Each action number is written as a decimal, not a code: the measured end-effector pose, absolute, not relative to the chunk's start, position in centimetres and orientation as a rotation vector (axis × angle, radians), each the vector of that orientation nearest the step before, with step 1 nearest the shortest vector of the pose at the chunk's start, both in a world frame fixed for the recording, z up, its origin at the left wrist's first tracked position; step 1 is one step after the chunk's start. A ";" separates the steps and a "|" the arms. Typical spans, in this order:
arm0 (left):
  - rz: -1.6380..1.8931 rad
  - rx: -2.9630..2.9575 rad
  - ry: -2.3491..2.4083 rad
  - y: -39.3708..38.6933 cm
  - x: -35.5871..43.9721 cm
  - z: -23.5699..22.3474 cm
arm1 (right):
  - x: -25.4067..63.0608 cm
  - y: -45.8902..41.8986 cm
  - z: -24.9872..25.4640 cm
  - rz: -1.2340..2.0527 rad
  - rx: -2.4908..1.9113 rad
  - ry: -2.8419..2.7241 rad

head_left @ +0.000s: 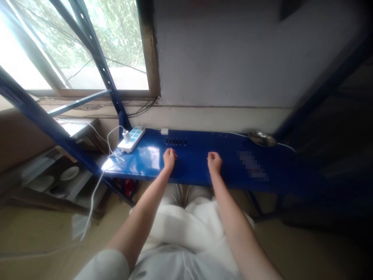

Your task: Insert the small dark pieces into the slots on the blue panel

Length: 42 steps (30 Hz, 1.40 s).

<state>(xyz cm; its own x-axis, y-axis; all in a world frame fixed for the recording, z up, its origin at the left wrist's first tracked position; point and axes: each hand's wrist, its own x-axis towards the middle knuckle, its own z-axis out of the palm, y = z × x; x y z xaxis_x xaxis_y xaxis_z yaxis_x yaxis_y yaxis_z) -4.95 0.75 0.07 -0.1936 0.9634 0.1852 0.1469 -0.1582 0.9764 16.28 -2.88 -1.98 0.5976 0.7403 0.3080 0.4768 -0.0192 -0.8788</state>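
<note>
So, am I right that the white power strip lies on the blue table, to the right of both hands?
Not quite: the head view shows the white power strip on the blue table, but left of the left hand and the right hand.

We're up on the wearer's head, looking forward and down. Blue table [192, 167] near, window [122, 42] farther off!

The right hand [214, 161] is fisted, the left hand [169, 158] seemingly half-curled, forearms [150, 202] outstretched.

Left grip [169, 158] near black pieces [176, 142] on blue tabletop [194, 159]
</note>
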 end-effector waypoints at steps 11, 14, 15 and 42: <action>1.431 1.333 1.368 0.7 -4.9 0.1 | 16.2 -2.9 -1.8 0.292 -1.669 -1.023; 1.438 1.338 1.365 0.7 -5.0 0.1 | 16.2 -3.0 -1.7 0.298 -1.657 -1.017; 1.440 1.339 1.365 0.7 -5.0 0.1 | 16.2 -3.0 -1.7 0.301 -1.655 -1.015; 1.406 1.327 1.357 0.7 -4.8 0.2 | 10.7 6.2 4.5 0.335 -1.751 -1.818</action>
